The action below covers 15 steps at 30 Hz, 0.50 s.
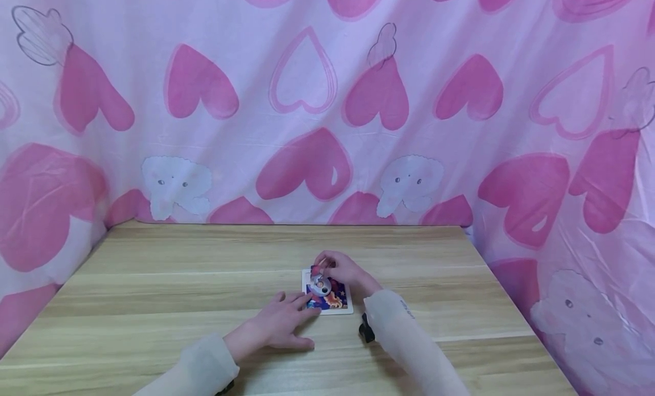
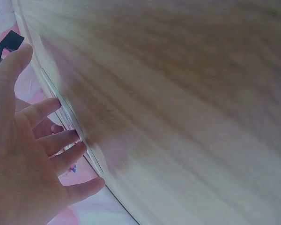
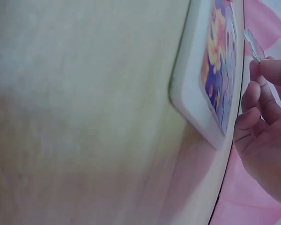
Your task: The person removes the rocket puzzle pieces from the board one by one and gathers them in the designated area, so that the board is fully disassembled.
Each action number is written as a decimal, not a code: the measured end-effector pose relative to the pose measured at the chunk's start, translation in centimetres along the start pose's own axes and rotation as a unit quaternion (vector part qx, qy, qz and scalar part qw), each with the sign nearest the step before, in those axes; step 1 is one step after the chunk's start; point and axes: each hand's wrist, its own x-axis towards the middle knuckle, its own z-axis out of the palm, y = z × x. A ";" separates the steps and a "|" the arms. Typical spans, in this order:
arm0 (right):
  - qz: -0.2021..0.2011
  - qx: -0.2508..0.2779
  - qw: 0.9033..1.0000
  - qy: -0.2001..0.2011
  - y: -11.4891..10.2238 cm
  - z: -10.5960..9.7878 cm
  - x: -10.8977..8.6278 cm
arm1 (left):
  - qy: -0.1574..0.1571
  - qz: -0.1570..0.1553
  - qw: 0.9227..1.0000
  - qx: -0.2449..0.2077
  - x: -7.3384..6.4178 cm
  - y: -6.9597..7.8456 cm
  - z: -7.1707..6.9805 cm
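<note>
Right hand [image 1: 339, 266]: grip narrow, pinching one thin picture piece [image 3: 254, 45], tilted, above the far-left part of the puzzle board [image 3: 189, 89].
Left hand [image 1: 281, 322]: fingers spread, nothing held; fingertips at the board's near-left edge.
Table [image 1: 153, 305]: wood-grain, beneath the board.
Cloth [image 1: 307, 168]: heart-printed, beyond the board.
Step, as judged: handling a single piece at the board; insertion or removal cannot be told.
Next move, if insertion: calls for levelling the piece, matching its outline, pressing lightly, board steadied.
</note>
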 end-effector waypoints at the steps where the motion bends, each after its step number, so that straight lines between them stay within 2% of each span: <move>1: 0.003 0.002 1.000 0.001 0.1 -0.1 -0.1 | 0.001 0.001 1.000 0.000 0.0 0.0 0.0; 8: 0.039 0.048 0.998 -0.004 0.4 -1.3 -1.1 | -0.002 -0.002 1.000 -0.003 0.0 0.1 -0.1; 15: 0.051 0.057 0.997 0.007 0.6 -2.5 -2.5 | -0.004 -0.006 1.000 -0.002 -0.1 0.2 -0.1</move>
